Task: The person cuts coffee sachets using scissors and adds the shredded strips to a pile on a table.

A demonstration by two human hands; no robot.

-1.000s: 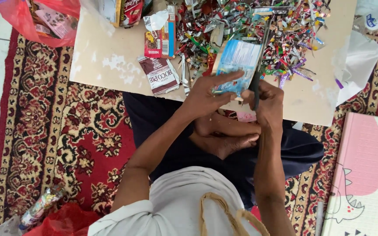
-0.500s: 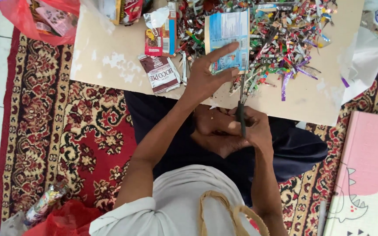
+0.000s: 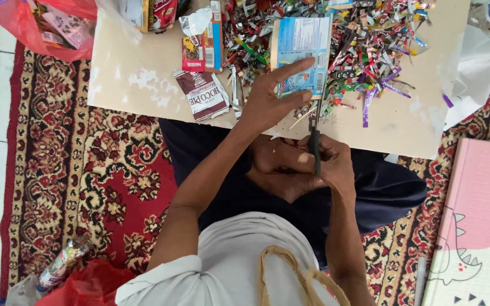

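My left hand (image 3: pixel 272 99) holds a flattened blue and white wrapper (image 3: pixel 301 52) by its lower edge, out over the beige board (image 3: pixel 143 85). My right hand (image 3: pixel 329 167) sits near my lap, closed around the handles of dark scissors (image 3: pixel 314 136). The blades point up at the wrapper's bottom edge. Behind the wrapper lies a heap of colourful cut strips (image 3: pixel 364 39).
A brown sachet (image 3: pixel 202 93) and a red and silver wrapper (image 3: pixel 199 39) lie on the board's left half. A red plastic bag (image 3: pixel 46 22) of wrappers sits at the top left, another red bag (image 3: pixel 80 283) at the bottom left. A patterned red carpet (image 3: pixel 86 170) and a pink mat (image 3: pixel 477 221) surround me.
My left hand has carried the blue wrapper up and further onto the board. My right hand has pulled the scissors down toward my lap, away from the strip pile.
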